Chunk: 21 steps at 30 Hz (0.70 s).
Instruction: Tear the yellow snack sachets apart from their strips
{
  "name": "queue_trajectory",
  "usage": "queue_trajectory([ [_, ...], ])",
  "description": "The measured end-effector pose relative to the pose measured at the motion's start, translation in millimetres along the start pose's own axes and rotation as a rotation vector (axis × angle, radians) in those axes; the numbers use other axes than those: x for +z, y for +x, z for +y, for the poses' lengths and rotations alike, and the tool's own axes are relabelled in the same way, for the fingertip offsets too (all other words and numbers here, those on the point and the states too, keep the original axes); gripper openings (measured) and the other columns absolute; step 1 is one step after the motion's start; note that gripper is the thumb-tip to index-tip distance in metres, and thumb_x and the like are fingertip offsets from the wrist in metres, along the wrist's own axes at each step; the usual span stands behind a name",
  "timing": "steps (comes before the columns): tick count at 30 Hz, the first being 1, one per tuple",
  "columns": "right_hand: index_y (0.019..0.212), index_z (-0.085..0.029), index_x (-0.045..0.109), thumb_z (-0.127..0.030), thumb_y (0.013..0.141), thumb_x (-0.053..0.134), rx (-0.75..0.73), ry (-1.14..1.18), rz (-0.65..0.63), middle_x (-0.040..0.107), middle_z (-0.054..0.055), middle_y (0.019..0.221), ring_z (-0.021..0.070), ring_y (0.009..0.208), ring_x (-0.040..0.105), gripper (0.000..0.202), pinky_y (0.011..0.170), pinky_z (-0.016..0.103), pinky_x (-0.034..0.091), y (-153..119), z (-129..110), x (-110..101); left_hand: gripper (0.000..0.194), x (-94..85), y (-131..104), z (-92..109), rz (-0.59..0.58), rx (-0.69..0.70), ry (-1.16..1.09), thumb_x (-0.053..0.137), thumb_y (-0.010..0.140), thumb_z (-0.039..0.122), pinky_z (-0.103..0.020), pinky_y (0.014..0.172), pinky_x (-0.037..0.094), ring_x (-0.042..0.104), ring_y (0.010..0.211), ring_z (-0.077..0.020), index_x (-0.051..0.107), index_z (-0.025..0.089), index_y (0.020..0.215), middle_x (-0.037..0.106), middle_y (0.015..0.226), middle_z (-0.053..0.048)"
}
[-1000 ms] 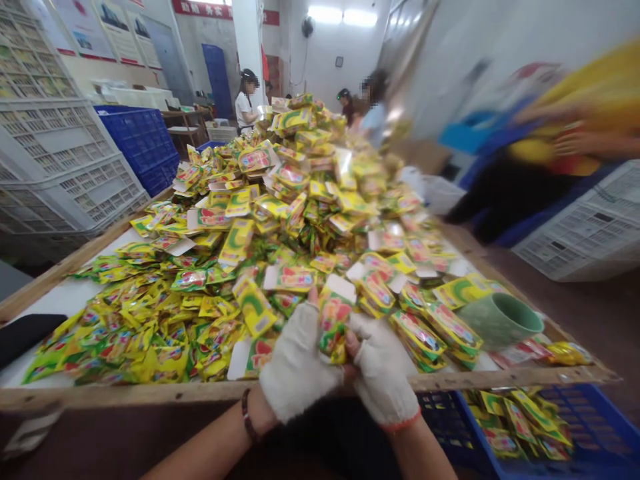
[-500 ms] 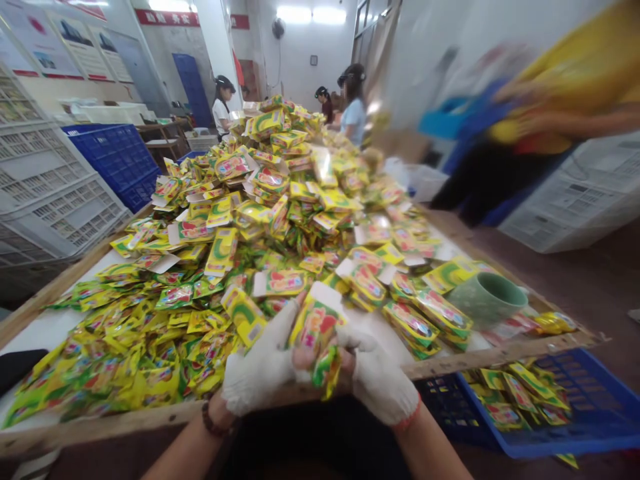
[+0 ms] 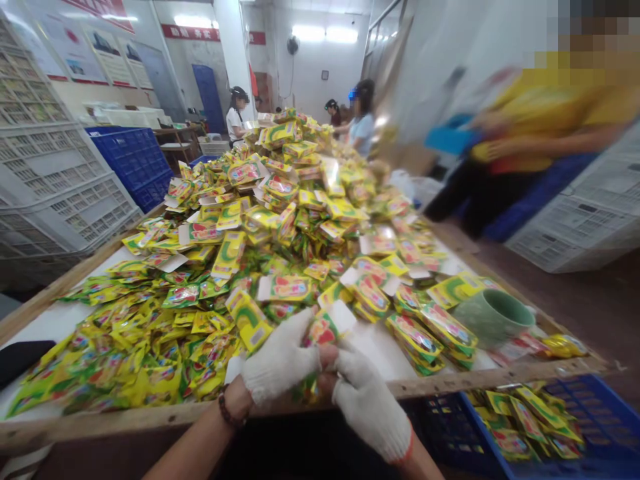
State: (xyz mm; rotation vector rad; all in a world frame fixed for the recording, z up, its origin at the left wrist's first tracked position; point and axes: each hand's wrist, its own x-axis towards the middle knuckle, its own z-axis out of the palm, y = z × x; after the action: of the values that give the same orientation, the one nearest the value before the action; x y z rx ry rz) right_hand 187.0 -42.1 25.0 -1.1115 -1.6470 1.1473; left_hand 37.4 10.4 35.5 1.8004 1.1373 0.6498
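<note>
In the head view my left hand [image 3: 283, 360], in a white glove with bare fingertips, is closed around a small yellow printed carton [image 3: 323, 328]. The carton's white flap stands open at its far end. My right hand [image 3: 370, 403], gloved alike, meets it from the right with fingers curled in by the carton's near end; what they pinch is hidden. Below the fingers a blurred green-and-yellow sachet [image 3: 307, 389] partly shows. Left of my hands lies a heap of loose sachets [image 3: 150, 360]. To the right, filled cartons [image 3: 415, 340] lie in short stacks.
A tall pile of cartons [image 3: 285, 187] covers the table's middle. A green cup [image 3: 495, 317] stands near the wooden rim [image 3: 450, 379] at right. Below that corner is a blue crate [image 3: 607, 407] holding cartons. A person in yellow [image 3: 545, 113] stands at right; others work behind.
Both hands have tilted and drawn closer together, and they now cover more of the carton and sachet. The person in yellow has shifted. The whole view has moved slightly.
</note>
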Motion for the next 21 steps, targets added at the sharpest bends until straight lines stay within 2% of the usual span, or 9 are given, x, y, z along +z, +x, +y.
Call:
queue_trajectory([
  [3, 0.080, -0.021, 0.069, -0.008, 0.073, 0.051, -0.025, -0.067, 0.000, 0.065, 0.004, 0.089, 0.0203, 0.089, 0.059, 0.023, 0.084, 0.031, 0.048, -6.4, 1.1, -14.0, 0.051, 4.6, 0.1, -0.1, 0.091, 0.024, 0.008, 0.062, 0.077, 0.039, -0.035, 0.084, 0.050, 0.062, 0.095, -0.0224, 0.052, 0.018, 0.123, 0.066, 0.108, -0.006],
  [5, 0.082, -0.021, 0.068, -0.015, 0.078, 0.052, 0.009, -0.113, 0.086, 0.065, 0.004, 0.083, 0.0205, 0.081, 0.060, 0.018, 0.076, 0.031, 0.050, -13.4, 1.8, -30.4, 0.048, 6.7, -0.2, -1.2, 0.167, 0.032, 0.086, 0.062, 0.077, 0.040, -0.036, 0.081, 0.051, 0.062, 0.089, -0.0217, 0.053, 0.019, 0.120, 0.066, 0.101, -0.004],
  [8, 0.089, -0.019, 0.067, -0.034, 0.085, 0.051, 0.106, -0.137, 0.277, 0.065, 0.004, 0.078, 0.0205, 0.073, 0.060, 0.022, 0.065, 0.030, 0.049, -20.2, -0.1, -52.3, 0.041, 8.0, -2.1, -6.8, 0.278, 0.099, 0.380, 0.066, 0.071, 0.036, -0.036, 0.079, 0.050, 0.059, 0.086, -0.0220, 0.056, 0.020, 0.108, 0.062, 0.096, -0.004],
  [10, 0.091, -0.018, 0.065, -0.039, 0.086, 0.049, 0.143, -0.165, 0.334, 0.065, 0.005, 0.078, 0.0197, 0.071, 0.059, 0.028, 0.063, 0.029, 0.048, -18.6, -3.0, -58.6, 0.040, 9.0, -4.9, -11.0, 0.283, 0.187, 0.577, 0.066, 0.067, 0.028, -0.038, 0.081, 0.049, 0.058, 0.091, -0.0238, 0.058, 0.021, 0.105, 0.060, 0.099, -0.006],
  [14, 0.083, -0.018, 0.064, -0.035, 0.085, 0.050, 0.128, -0.351, 0.278, 0.064, 0.004, 0.077, 0.0197, 0.073, 0.058, 0.023, 0.066, 0.030, 0.046, -4.3, -7.4, -54.5, 0.051, 10.2, -13.4, -11.5, 0.252, 0.248, 0.727, 0.064, 0.064, 0.021, -0.038, 0.082, 0.047, 0.056, 0.094, -0.0252, 0.056, 0.024, 0.114, 0.059, 0.103, -0.006],
  [18, 0.078, -0.019, 0.063, -0.027, 0.086, 0.051, 0.089, -0.464, 0.144, 0.063, 0.002, 0.074, 0.0180, 0.071, 0.057, 0.016, 0.066, 0.029, 0.044, 8.4, -7.4, -50.3, 0.040, 8.2, -19.2, -4.8, 0.219, 0.208, 0.795, 0.063, 0.066, 0.024, -0.039, 0.082, 0.047, 0.056, 0.094, -0.0257, 0.058, 0.023, 0.106, 0.059, 0.106, -0.006],
  [21, 0.079, -0.019, 0.061, -0.021, 0.085, 0.052, 0.019, -0.550, 0.122, 0.064, 0.002, 0.078, 0.0177, 0.073, 0.057, 0.011, 0.068, 0.028, 0.044, 13.4, -5.1, -50.4, 0.042, 8.0, -18.8, -3.4, 0.133, 0.252, 0.804, 0.062, 0.067, 0.019, -0.041, 0.087, 0.047, 0.056, 0.100, -0.0264, 0.056, 0.022, 0.108, 0.060, 0.108, -0.007],
])
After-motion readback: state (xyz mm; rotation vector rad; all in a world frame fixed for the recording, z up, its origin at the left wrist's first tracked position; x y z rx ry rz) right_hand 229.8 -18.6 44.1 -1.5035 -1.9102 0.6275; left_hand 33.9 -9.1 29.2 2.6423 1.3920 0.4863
